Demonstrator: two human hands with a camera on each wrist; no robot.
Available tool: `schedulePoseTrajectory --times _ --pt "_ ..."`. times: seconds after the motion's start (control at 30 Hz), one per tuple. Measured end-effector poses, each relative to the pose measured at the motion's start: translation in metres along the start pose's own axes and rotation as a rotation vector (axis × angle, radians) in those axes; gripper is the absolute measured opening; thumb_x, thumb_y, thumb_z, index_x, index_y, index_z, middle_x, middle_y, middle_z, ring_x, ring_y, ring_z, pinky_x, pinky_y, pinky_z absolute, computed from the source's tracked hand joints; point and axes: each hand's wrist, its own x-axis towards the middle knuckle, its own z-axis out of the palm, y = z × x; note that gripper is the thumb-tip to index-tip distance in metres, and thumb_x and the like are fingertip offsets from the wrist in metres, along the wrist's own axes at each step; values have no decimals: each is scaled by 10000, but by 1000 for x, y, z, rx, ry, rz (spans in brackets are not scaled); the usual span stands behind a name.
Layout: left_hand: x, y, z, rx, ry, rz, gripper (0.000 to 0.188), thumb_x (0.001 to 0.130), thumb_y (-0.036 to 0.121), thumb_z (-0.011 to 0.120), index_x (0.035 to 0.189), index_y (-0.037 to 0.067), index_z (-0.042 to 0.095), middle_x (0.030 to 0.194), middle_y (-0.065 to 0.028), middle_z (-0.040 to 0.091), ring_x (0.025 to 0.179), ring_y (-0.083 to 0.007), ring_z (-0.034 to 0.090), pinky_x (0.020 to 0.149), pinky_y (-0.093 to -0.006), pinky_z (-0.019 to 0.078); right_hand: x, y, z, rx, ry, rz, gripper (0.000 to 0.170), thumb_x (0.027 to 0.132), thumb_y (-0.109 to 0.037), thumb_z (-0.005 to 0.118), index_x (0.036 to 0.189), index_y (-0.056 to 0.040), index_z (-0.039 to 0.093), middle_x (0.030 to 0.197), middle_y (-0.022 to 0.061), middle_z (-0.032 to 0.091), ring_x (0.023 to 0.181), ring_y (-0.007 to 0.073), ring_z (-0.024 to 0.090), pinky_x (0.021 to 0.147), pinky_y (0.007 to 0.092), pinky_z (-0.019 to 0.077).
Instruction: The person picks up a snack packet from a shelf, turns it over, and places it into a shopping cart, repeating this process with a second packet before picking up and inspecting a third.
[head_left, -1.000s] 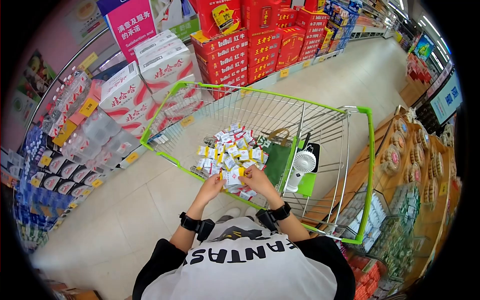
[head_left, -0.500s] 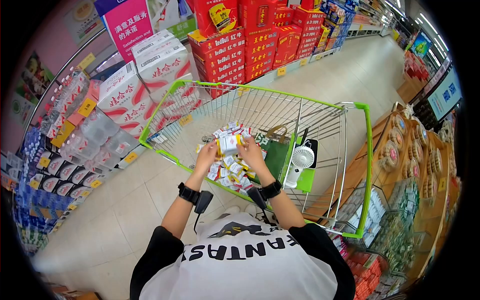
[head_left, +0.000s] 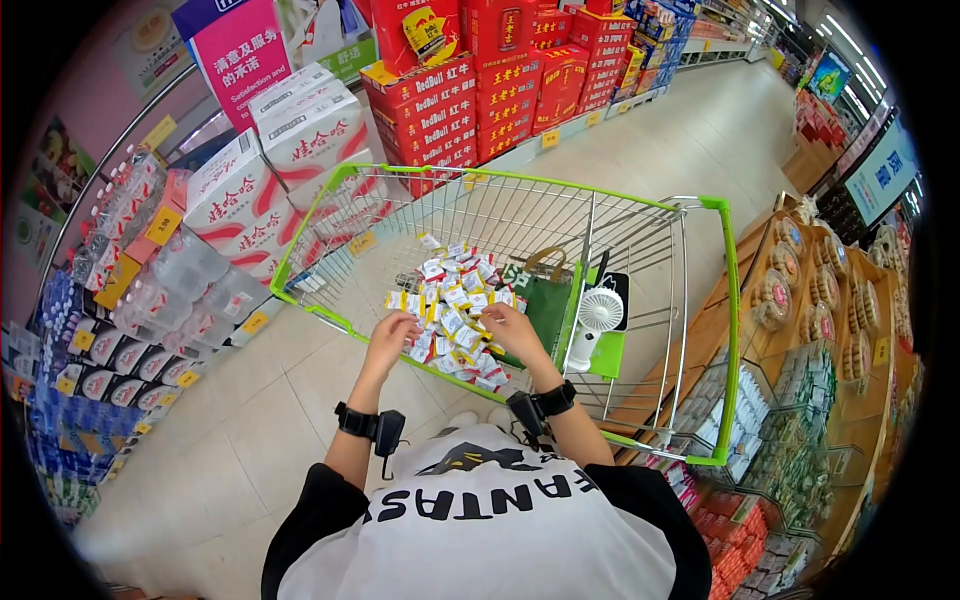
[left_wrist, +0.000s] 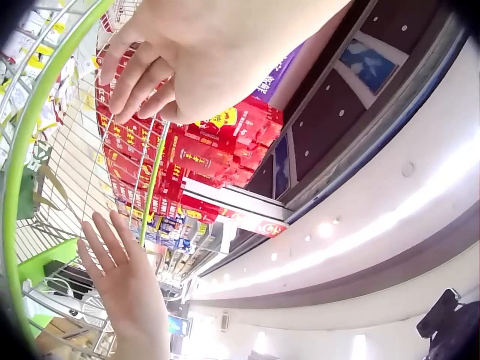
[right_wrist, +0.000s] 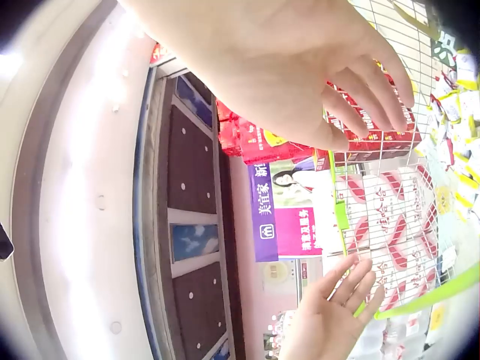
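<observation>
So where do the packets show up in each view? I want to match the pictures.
Head: the packets lie heaped near the centre, in the cart.
Left wrist: packets at the upper left, by the edge.
Right wrist: packets along the right edge, mostly its upper half.
Shared landmark: the red boxes, top centre in head, left of centre in left wrist, upper middle in right wrist.

The cart (head_left: 729,330) is looked down on from above in the head view; the hands (head_left: 392,335) (head_left: 509,328) are shown close up, sideways, in 2 wrist views; red boxes (head_left: 505,97) are shared by all 3.
</observation>
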Motion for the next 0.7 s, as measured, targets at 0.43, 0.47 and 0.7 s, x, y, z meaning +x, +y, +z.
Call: schedulePoseTrajectory --times 0.43,0.47,0.7 --pt "-25 2 3 -80 -136 -7 188 854 156 395 753 14 467 540 -93 540 468 -149 541 451 -230 431 -4 0 5 2 -134 -93 216 785 -169 539 934 -15 563 742 59 594 671 99 553 611 230 442" --pt "-24 2 3 -80 -139 -5 188 854 156 395 753 14 467 540 -93 540 468 -149 541 451 -230 431 -3 2 6 5 -140 -107 210 790 -161 532 938 -15 562 740 60 593 670 97 553 606 228 442" --pt "-22 14 11 -37 -213 -27 217 846 165 431 695 15 474 500 -84 528 408 -135 516 405 -228 410 -22 -15 4 -6 -172 -126 216 776 -186 551 930 -35 560 698 64 582 642 127 551 589 249 436"
